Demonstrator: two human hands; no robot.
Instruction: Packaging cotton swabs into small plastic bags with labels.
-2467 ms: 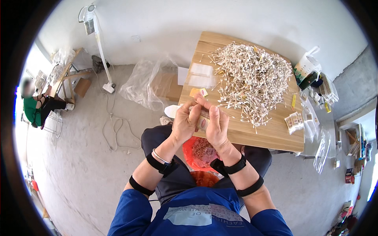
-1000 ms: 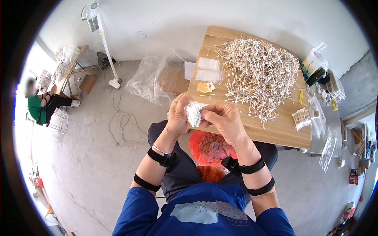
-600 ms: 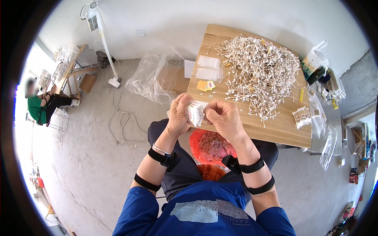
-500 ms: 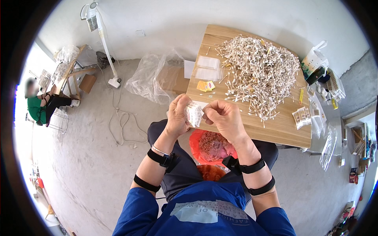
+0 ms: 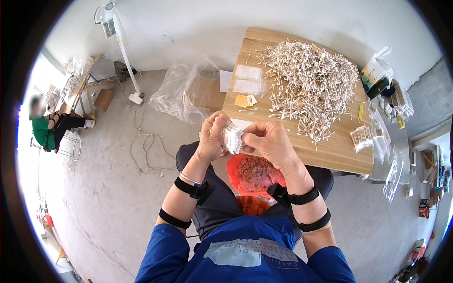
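Observation:
My left hand (image 5: 212, 137) is wrapped round a bundle of cotton swabs (image 5: 232, 138), their white tips facing right. It is held in front of the wooden table's (image 5: 339, 159) near edge. My right hand (image 5: 270, 142) is closed in a pinch, thumb and forefinger against the tip end of the bundle. Whatever sits between those fingertips is too small to tell. Beyond the hands, a large heap of loose cotton swabs (image 5: 311, 87) covers much of the tabletop. Yellow cards (image 5: 245, 100) and clear plastic sleeves (image 5: 247, 79) lie left of the heap.
Packed swabs (image 5: 361, 138) lie at the table's right side. A red bag (image 5: 250, 177) stands between my legs. Clear plastic sheeting (image 5: 174, 96) and a cable (image 5: 148, 146) are on the floor to the left. Far left, a person in green (image 5: 43, 129) sits at another table.
My right fingers have come in from just beside the bundle to touch its tip end. The left hand still holds the bundle, tilted slightly differently.

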